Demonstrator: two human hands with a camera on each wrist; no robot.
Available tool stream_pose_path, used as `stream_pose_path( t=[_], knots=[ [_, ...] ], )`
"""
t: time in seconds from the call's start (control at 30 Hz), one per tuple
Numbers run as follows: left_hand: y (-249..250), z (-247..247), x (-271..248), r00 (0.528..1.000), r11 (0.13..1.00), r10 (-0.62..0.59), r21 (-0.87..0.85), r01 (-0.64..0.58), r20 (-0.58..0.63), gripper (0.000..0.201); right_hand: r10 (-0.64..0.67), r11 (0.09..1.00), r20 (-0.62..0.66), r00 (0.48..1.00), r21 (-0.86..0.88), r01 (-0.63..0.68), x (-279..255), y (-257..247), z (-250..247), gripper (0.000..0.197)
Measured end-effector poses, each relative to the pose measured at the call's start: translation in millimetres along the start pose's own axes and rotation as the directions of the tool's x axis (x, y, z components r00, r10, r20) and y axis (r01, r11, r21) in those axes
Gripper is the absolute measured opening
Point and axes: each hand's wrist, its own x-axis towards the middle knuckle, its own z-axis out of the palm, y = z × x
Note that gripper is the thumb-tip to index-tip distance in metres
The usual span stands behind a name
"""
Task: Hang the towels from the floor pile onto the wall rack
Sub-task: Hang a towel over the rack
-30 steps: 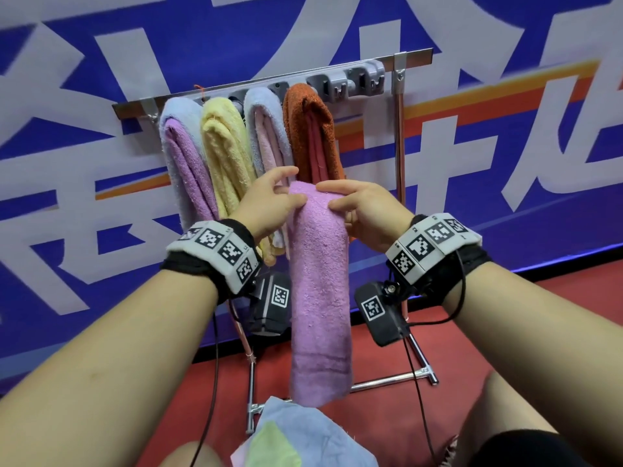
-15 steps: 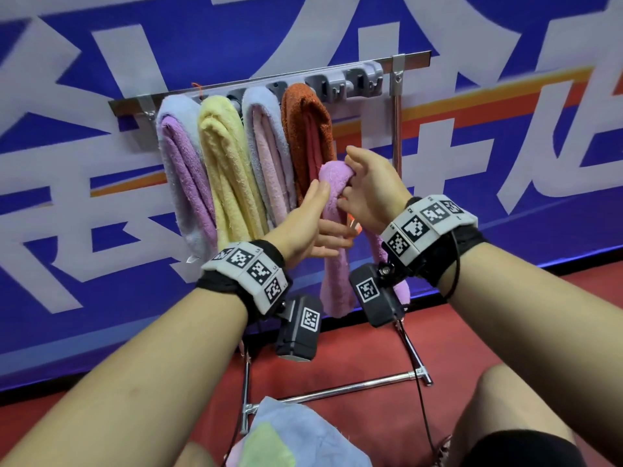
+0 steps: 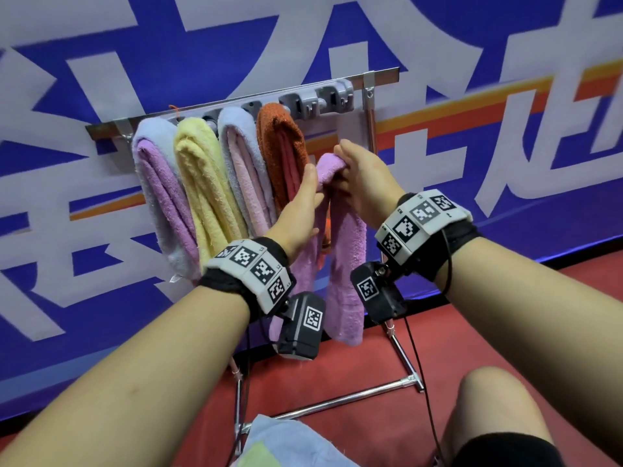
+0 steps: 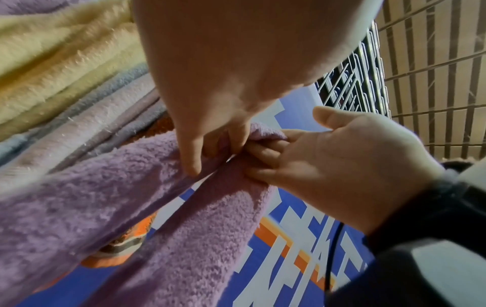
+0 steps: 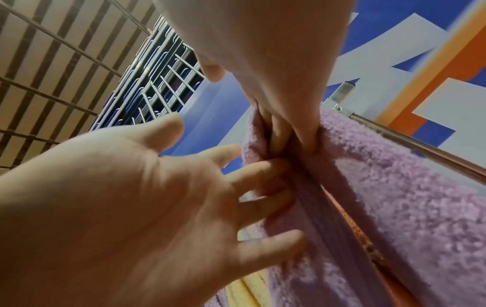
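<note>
A folded purple towel (image 3: 347,264) hangs doubled in front of the rack, just right of the orange towel (image 3: 283,153). My right hand (image 3: 357,176) grips its top fold, fingers curled under the cloth (image 4: 263,149), thumb free. My left hand (image 3: 308,193) lies flat against the fold's left side, its straight, spread fingers (image 5: 263,168) pressing into the purple towel (image 5: 394,197). The fold sits below the rack bar (image 3: 236,99) and its empty grey clips (image 3: 332,97). Lilac (image 3: 158,197), yellow (image 3: 202,183) and grey-pink (image 3: 242,170) towels hang further left.
The floor pile (image 3: 279,443), light blue with a yellow-green piece, lies at the bottom centre on red floor. The rack's metal post (image 3: 371,123) and foot bar (image 3: 354,396) stand right of the hands. A bare knee (image 3: 495,399) is at lower right. A blue banner wall stands behind.
The purple towel hung full length from both hands; now it is doubled over my right fingers and raised beside the orange towel. My left hand flattened against it.
</note>
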Motion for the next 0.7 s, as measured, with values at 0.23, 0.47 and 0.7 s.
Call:
stream_pose_path(
  t=[0.23,0.47,0.7],
  knots=[
    [6,29,24,0.999,0.999,-0.020,0.042,0.018,0.049,0.092,0.003,0.997,-0.006,1.000,0.081,-0.003,6,-14,-13,0.037],
    [21,47,53,0.998,1.000,-0.021,-0.015,0.022,0.058,0.066,-0.021,0.999,-0.060,0.998,0.043,0.024,24,-27,-37,0.028],
    [23,67,91,0.989,0.994,-0.021,-0.105,0.036,0.145,0.062,-0.069,0.997,-0.136,0.988,-0.032,0.065,54,-33,-67,0.026]
  ],
)
